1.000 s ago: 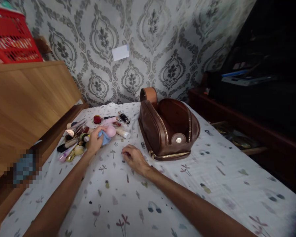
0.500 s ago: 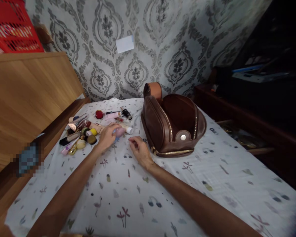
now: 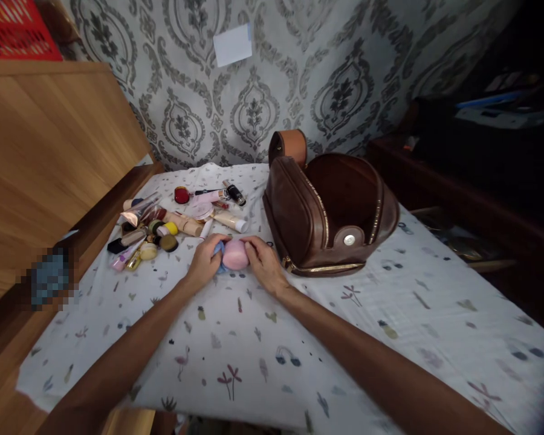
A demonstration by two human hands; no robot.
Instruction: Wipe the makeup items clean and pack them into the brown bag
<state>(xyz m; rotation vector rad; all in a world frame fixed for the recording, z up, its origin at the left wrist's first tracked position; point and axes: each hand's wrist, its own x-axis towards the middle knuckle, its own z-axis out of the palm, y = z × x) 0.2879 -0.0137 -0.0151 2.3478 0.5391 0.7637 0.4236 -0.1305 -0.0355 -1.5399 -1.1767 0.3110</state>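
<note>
In front of me, both hands meet at a rounded pink makeup sponge (image 3: pixel 236 255) with a soft blue piece (image 3: pixel 219 249) beside it, perhaps a second sponge. My left hand (image 3: pixel 205 260) is closed around the blue piece, at the pink sponge's left side. The fingers of my right hand (image 3: pixel 265 263) pinch the pink sponge from the right. To the right of the hands stands a brown leather toiletry bag (image 3: pixel 294 211), its zipped top gaping and its inside dark. A cream tube with a white cap (image 3: pixel 230 221) lies just beyond my fingers.
Loose cosmetics lie at the left: a foundation tube (image 3: pixel 188 225), a round brown-topped item (image 3: pixel 168 243), a red compact (image 3: pixel 181 194) and a black bottle (image 3: pixel 234 193). A wooden panel (image 3: pixel 63 127) borders the patterned sheet (image 3: pixel 236 338). A red basket (image 3: pixel 16 30) sits above.
My left hand has brought the pink sponge and blue piece slightly right, away from the cosmetics. My right hand, earlier apart, has come to the pink sponge. The view has tilted down.
</note>
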